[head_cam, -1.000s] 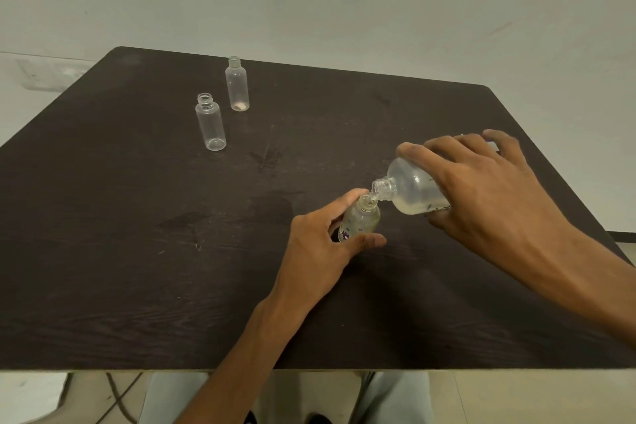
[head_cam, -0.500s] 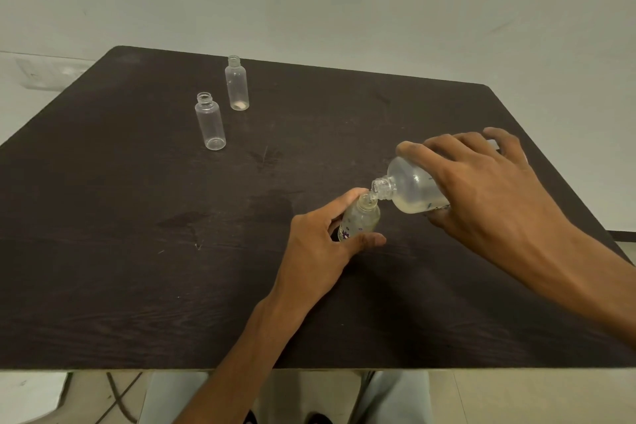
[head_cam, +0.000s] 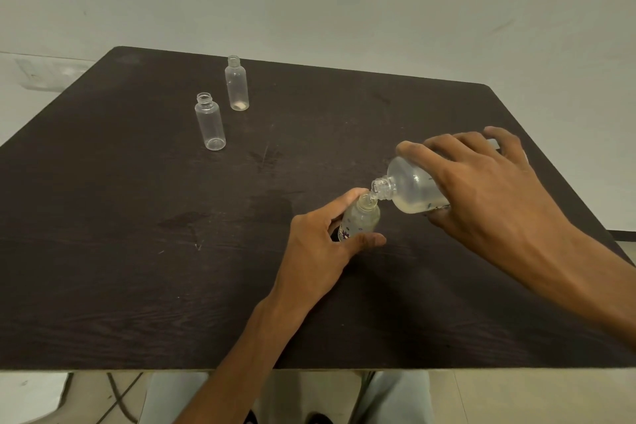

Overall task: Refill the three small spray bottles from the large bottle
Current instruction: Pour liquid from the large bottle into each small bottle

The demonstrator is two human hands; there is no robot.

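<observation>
- Toward the near-right part of the table (head_cam: 103,286): left hand (head_cam: 320,251) wrapped around a small spray bottle (head_cam: 361,218), thumb and fingers closed on its sides; clear plastic w/ purple flower print low on the body, neck open, slightly tilted, pale liquid inside, level hard to read.
- Just right of it: right hand (head_cam: 481,189) gripping the large bottle (head_cam: 413,189) over the top; frosted translucent plastic, round shoulder, threaded neck. Long axis near horizontal, mouth pointing left and a bit down, touching the small bottle's mouth. Cloudy yellowish liquid pooled along its lower side.
- Toward the far-left corner: nearer clear bottle (head_cam: 210,122), upright, uncapped, looks empty.
- Just beyond it, closer to the far edge: farther clear bottle (head_cam: 236,84), upright, uncapped, whitish residue at the bottom.
- Tabletop: dark wood grain, matte, scuffed.
</observation>
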